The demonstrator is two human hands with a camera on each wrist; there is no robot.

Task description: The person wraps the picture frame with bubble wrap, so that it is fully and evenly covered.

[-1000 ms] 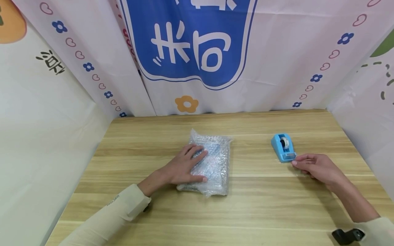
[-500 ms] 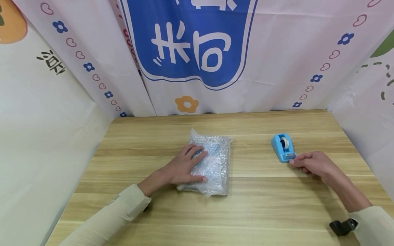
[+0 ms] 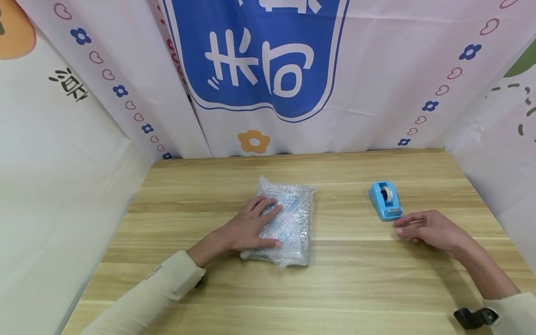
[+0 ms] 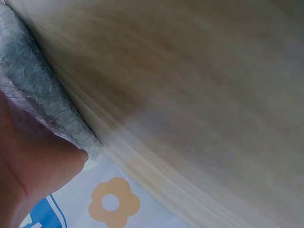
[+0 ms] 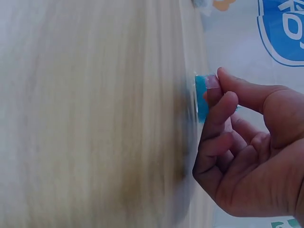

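Note:
A flat package in bubble wrap [image 3: 299, 232] lies left of the table's middle, pale blue and pink showing through it. My left hand [image 3: 253, 228] rests on its left part with fingers spread. In the left wrist view the wrap's edge [image 4: 57, 99] shows beside the hand. A light blue tape dispenser [image 3: 382, 204] with a small white roll stands on the right side of the table. Right at its cutter end is my right hand [image 3: 431, 229], thumb and index finger together. A short strip of clear tape [image 5: 212, 81] shows pinched at those fingertips in the right wrist view.
The wood-grain table [image 3: 343, 288] reaches back to a printed cloth [image 3: 377, 93] with a blue emblem. Pale cloth walls [image 3: 63, 186] close in both sides. A black wrist device [image 3: 475, 318] sits below the right sleeve.
My right hand shifts slightly left, then draws back a little from the dispenser's cutter end toward me. The left hand, the package and the dispenser stay in place.

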